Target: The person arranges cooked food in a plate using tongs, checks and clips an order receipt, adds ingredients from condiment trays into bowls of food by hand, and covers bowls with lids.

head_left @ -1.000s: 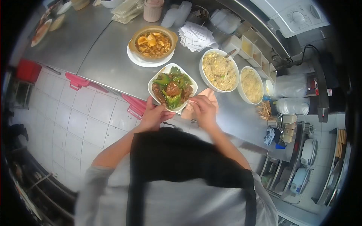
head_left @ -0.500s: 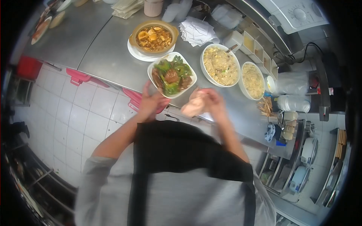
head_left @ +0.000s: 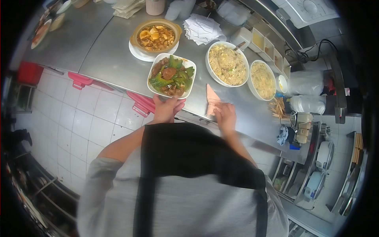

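A square white bowl (head_left: 191,84) of green peppers and browned meat sits at the near edge of the steel counter. My left hand (head_left: 167,108) grips its near side, thumb at the rim and the other fingers partly hidden under it. To the right, my right hand (head_left: 226,117) has its fingers closed on the lower end of a pinkish-orange cloth (head_left: 212,96), which lies on the counter as a narrow pointed strip. Behind the bowl, a clay pot (head_left: 178,30) of tofu in brown sauce stands on a white plate (head_left: 139,54).
Two white bowls of fried rice (head_left: 227,63) (head_left: 262,81) stand at the right, the nearer-left one with a spoon. Paper slips (head_left: 202,29) lie behind. Condiment containers (head_left: 265,47) line the back right. Pink plastic handles (head_left: 140,103) show below the counter edge.
The bowl has turned slightly and shifted a little left, and my left hand has come round to its near side. The cloth, bunched up in my right hand before, now lies against the counter.
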The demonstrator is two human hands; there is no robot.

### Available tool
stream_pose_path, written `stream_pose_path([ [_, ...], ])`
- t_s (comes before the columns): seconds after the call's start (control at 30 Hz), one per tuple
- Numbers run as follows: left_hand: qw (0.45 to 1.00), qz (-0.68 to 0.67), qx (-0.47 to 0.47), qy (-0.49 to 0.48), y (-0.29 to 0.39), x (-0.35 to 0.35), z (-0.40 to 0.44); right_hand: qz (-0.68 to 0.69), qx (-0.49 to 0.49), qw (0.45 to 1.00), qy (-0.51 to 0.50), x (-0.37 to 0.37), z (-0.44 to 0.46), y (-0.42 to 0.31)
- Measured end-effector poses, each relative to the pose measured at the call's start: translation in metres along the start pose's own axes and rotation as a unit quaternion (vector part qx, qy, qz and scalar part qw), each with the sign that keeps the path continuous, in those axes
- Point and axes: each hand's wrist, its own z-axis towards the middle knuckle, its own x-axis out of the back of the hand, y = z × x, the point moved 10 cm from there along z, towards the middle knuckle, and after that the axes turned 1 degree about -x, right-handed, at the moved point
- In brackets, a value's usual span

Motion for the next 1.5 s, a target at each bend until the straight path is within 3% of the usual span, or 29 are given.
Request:
stream_pose_path([
  [0.13,0.999,0.030,-0.013,0.004,0.003,0.004,0.005,0.168,-0.174,0.966,-0.095,0.012,0.001,0.034],
  [0.23,0.992,0.107,0.024,-0.055,0.020,0.015,0.006,0.246,-0.203,0.942,-0.102,0.032,-0.008,0.070],
  [0.3,0.982,0.156,0.038,-0.096,0.035,0.025,0.007,0.295,-0.236,0.925,-0.031,0.071,-0.004,0.072],
  [0.4,0.974,0.199,0.004,-0.111,0.057,0.041,0.019,0.382,-0.211,0.895,0.089,0.116,0.013,0.064],
  [0.5,0.967,0.229,-0.045,-0.098,0.066,0.052,0.032,0.410,-0.211,0.883,0.088,0.113,0.032,0.046],
  [0.53,0.962,0.246,-0.049,-0.105,0.071,0.048,0.027,0.370,-0.196,0.904,0.085,0.103,0.036,0.046],
  [0.73,0.927,0.354,-0.078,-0.101,0.081,0.033,0.030,0.315,-0.249,0.908,-0.120,0.001,0.041,0.030],
  [0.83,0.883,0.444,-0.085,-0.124,0.095,0.019,0.049,0.191,-0.164,0.963,-0.094,0.013,0.064,0.006],
  [0.9,0.852,0.491,-0.082,-0.161,0.101,0.006,0.055,0.127,-0.056,0.990,-0.028,0.032,0.086,-0.030],
  [1.03,0.796,0.546,-0.089,-0.247,0.100,-0.018,0.062,0.093,0.053,0.994,0.036,0.026,0.112,-0.056],
  [1.17,0.730,0.617,-0.124,-0.267,0.098,-0.032,0.069,0.062,0.098,0.993,0.019,0.005,0.138,-0.067],
  [1.27,0.739,0.596,-0.159,-0.272,0.099,-0.037,0.076,0.069,0.126,0.989,-0.023,-0.012,0.151,-0.079],
  [1.5,0.729,0.616,-0.118,-0.273,0.098,-0.040,0.072,-0.024,0.256,0.955,-0.146,-0.033,0.136,-0.093],
])
